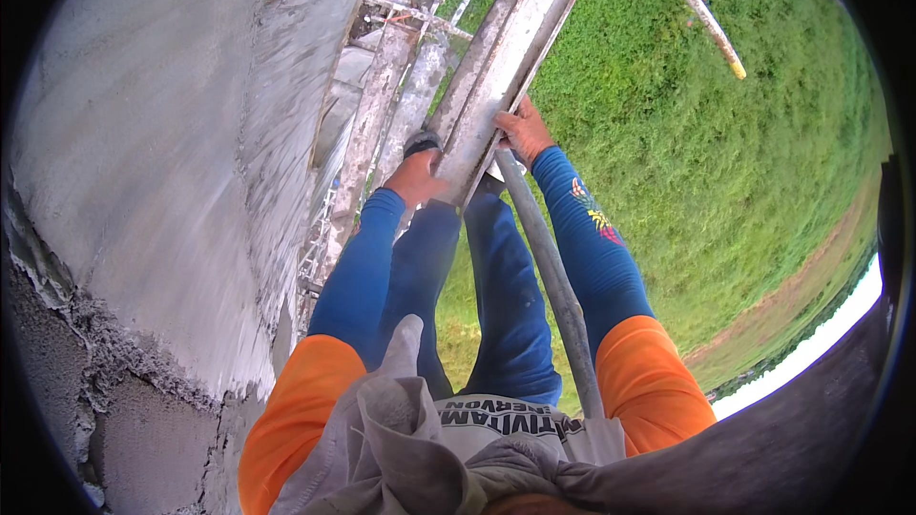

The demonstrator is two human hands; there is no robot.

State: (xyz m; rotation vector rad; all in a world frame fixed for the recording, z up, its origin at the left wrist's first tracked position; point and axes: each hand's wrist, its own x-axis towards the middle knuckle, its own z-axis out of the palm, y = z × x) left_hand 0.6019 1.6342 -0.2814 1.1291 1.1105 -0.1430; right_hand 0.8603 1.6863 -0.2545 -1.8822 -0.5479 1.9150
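A long, worn metal scaffold plank [504,72] with raised edges slants away from me toward the top of the view. My left hand [417,178] grips its near left edge, fingers mostly hidden beneath. On the opposite edge, my right hand [527,131] is closed around the side, a little farther along. The plank's near end lies between my hands, above my legs. A dark shoe [421,142] shows just beyond my left hand.
Grey plastered wall [181,133] fills the left, with rough blockwork [153,439] below it. A round metal pipe [549,267] runs past my right leg. Scaffold planks [382,86] and frames [410,10] stand lower down. Grass [725,162] lies far below, and a yellow-tipped pole [701,14] juts out.
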